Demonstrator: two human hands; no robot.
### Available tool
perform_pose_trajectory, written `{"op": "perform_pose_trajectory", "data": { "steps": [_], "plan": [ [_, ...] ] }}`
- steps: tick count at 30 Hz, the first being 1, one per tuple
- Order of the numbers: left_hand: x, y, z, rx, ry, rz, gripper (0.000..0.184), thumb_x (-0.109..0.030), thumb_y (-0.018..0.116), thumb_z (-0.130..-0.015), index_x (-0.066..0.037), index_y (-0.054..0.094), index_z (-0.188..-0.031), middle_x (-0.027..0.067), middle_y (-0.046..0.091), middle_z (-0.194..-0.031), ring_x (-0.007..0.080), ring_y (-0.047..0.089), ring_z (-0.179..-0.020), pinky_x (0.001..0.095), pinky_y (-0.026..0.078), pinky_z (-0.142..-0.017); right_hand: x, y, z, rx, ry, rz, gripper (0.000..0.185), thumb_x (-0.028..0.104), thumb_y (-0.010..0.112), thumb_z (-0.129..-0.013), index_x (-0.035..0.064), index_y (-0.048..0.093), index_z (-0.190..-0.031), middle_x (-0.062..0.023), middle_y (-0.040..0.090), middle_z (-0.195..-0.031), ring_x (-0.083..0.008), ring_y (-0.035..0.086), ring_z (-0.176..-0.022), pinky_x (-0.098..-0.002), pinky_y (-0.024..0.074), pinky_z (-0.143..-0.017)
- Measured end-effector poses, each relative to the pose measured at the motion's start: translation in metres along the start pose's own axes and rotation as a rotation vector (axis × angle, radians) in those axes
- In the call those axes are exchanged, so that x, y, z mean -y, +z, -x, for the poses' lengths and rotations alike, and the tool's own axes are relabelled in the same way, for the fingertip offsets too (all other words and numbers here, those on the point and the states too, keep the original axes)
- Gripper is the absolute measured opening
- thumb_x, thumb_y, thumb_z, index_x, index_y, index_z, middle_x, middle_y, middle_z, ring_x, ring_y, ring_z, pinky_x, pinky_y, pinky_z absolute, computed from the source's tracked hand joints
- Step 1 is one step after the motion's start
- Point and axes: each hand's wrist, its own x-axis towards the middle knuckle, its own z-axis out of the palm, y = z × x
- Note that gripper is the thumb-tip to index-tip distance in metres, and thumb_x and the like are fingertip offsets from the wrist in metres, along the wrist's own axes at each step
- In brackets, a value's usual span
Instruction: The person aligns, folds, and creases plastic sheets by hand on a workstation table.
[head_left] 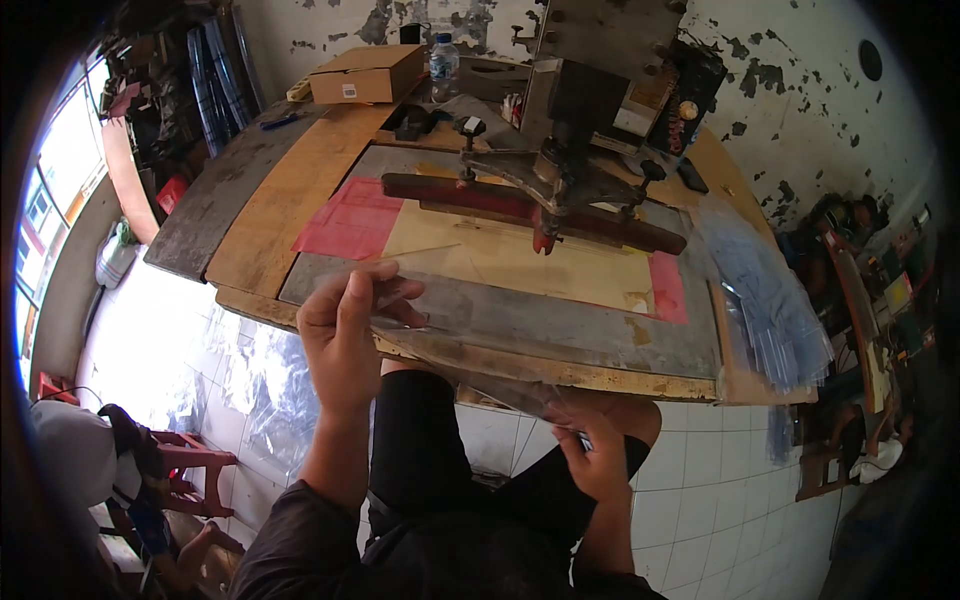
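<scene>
A clear plastic sheet stretches between my two hands above the front edge of the worktable. My left hand pinches its upper left part between thumb and fingers. Lower and to the right, my right hand grips its near corner beside my knee. Beyond the sheet lies a flat grey bed plate with a yellow panel and pink sheets on it. Over the panel hangs the dark red bar of a press. The sheet's exact outline is hard to see.
A stack of clear plastic sheets lies on the table's right side. At the back stand a cardboard box and a water bottle. A phone rests behind the stack. Loose plastic covers floor tiles at left, near a red stool.
</scene>
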Motion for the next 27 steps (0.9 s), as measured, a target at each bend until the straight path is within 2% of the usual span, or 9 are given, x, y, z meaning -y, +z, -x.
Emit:
{"op": "perform_pose_trajectory", "data": {
  "steps": [5,7,10,12,14,16,22,25,27],
  "plan": [
    [-0.027,-0.015,0.003,0.101,0.031,-0.026,0.041,-0.027,0.049,-0.114,0.008,0.062,-0.131,0.0257,0.077,-0.096,0.0285,0.075,-0.065,0.0324,0.059,-0.055,0.008,-0.086,0.023,0.101,0.278,-0.749,0.026,0.016,0.089,-0.088,-0.0048,0.073,-0.090,-0.0153,0.074,-0.073,-0.0175,0.068,-0.054,-0.0279,0.0474,-0.047],
    [-0.036,-0.018,0.009,0.217,0.124,0.047,0.045,-0.025,0.045,-0.114,0.010,0.048,-0.143,0.0284,0.074,-0.096,0.0290,0.071,-0.056,0.0300,0.052,-0.041,-0.008,-0.097,0.010,-0.126,-0.228,-0.813,0.049,0.035,0.093,-0.084,-0.0006,0.063,-0.070,-0.0056,0.061,-0.052,-0.0116,0.052,-0.037,-0.0283,0.0322,-0.035],
    [-0.045,-0.020,0.017,0.248,0.173,-0.012,0.053,-0.025,0.044,-0.114,0.011,0.036,-0.152,0.0278,0.072,-0.092,0.0253,0.067,-0.049,0.0285,0.045,-0.030,-0.007,-0.129,-0.006,-0.032,-0.097,-0.897,0.055,0.044,0.094,-0.079,-0.0002,0.061,-0.072,0.0003,0.051,-0.046,-0.0084,0.044,-0.035,-0.0279,0.0257,-0.035],
    [-0.044,-0.018,0.010,0.187,0.090,-0.122,0.053,-0.023,0.049,-0.112,0.008,0.038,-0.153,0.0215,0.074,-0.087,0.0180,0.067,-0.049,0.0253,0.043,-0.032,-0.020,-0.134,-0.017,-0.136,-0.122,-0.657,0.046,0.036,0.090,-0.088,0.0002,0.062,-0.079,0.0017,0.049,-0.050,-0.0074,0.043,-0.038,-0.0249,0.0274,-0.037],
    [-0.026,-0.018,-0.005,0.169,0.001,-0.195,0.047,-0.018,0.050,-0.112,0.006,0.043,-0.151,0.0221,0.076,-0.091,0.0187,0.070,-0.053,0.0228,0.042,-0.037,-0.046,-0.147,-0.034,-0.226,0.221,-0.113,0.024,0.019,0.086,-0.090,-0.0024,0.074,-0.090,-0.0025,0.061,-0.065,-0.0078,0.054,-0.055,-0.0245,0.0399,-0.052],
    [0.003,-0.023,-0.012,0.159,-0.092,-0.274,0.043,-0.014,0.052,-0.111,0.004,0.047,-0.149,0.0228,0.078,-0.094,0.0193,0.073,-0.057,0.0203,0.040,-0.042,-0.030,-0.144,-0.080,-0.122,0.152,0.312,0.009,0.007,0.076,-0.093,0.0007,0.076,-0.100,-0.0014,0.063,-0.070,-0.0082,0.057,-0.062,-0.0243,0.0417,-0.058],
    [0.053,-0.062,-0.007,0.111,-0.362,-0.404,0.043,-0.015,0.060,-0.108,-0.001,0.053,-0.148,0.0121,0.078,-0.090,0.0097,0.067,-0.060,0.0199,0.042,-0.051,-0.077,-0.125,-0.121,-0.152,0.074,0.365,0.017,0.015,0.080,-0.092,0.0060,0.077,-0.106,-0.0063,0.069,-0.080,-0.0224,0.063,-0.079,-0.0370,0.0480,-0.084],
    [0.057,-0.095,-0.004,-0.036,-0.325,-0.346,0.045,-0.018,0.059,-0.109,-0.001,0.051,-0.150,0.0093,0.077,-0.094,0.0093,0.064,-0.059,0.0200,0.042,-0.053,-0.093,-0.107,-0.124,-0.151,0.043,0.525,0.022,0.021,0.082,-0.090,0.0059,0.077,-0.105,-0.0081,0.071,-0.086,-0.0279,0.063,-0.087,-0.0413,0.0440,-0.096],
    [0.058,-0.113,-0.004,-0.321,-0.087,-0.383,0.049,-0.020,0.059,-0.109,-0.003,0.046,-0.153,0.0094,0.075,-0.109,0.0107,0.069,-0.073,0.0202,0.044,-0.060,-0.112,-0.096,-0.119,-0.112,0.050,0.395,0.020,0.021,0.081,-0.090,0.0056,0.077,-0.102,-0.0074,0.071,-0.087,-0.0267,0.063,-0.086,-0.0395,0.0437,-0.095]
  ]
}}
